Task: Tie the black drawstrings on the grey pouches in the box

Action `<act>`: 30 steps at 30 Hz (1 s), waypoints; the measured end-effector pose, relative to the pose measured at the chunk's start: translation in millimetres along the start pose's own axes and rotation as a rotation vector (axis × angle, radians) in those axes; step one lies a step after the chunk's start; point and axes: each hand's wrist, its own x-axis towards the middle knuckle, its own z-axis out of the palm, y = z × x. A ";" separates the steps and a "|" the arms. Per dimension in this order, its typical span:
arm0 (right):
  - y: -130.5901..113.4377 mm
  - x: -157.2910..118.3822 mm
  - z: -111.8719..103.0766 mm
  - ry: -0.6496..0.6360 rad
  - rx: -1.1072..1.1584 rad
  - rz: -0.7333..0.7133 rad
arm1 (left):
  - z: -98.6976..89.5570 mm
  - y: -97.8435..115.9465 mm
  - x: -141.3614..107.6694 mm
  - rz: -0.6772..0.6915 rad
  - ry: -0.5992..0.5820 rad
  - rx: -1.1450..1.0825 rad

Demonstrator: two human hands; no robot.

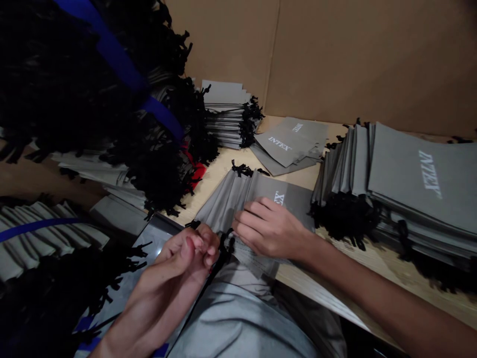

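Grey drawstring pouches (227,199) with black cords lie fanned out at the table's front edge, white lettering partly showing on one of them. My right hand (268,228) rests over them, its fingers bent and closed on the edge of a grey pouch. Left of it, my left hand (182,263) is held palm up, thumb and fingers curled together beside black drawstring ends (225,246). Whatever those left fingers may hold is too small to make out.
Tall stacks of grey pouches (421,184) stand at right, and a smaller stack (223,114) at the back. Loose INTEX pouches (286,141) lie between. Bundles with black cords and a blue strap (122,69) crowd the left. A cardboard wall (335,59) rises behind.
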 end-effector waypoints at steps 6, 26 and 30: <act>-0.7 0.0 0.8 -0.011 -0.012 -0.001 | -3.6 -1.6 -0.3 -0.016 0.001 -0.025; 6.0 -10.3 -18.1 -0.170 0.582 0.331 | -34.7 11.8 26.6 0.297 -0.026 0.259; 4.2 -10.8 -18.6 -0.155 0.637 0.391 | -42.9 9.9 22.8 0.252 -0.094 0.496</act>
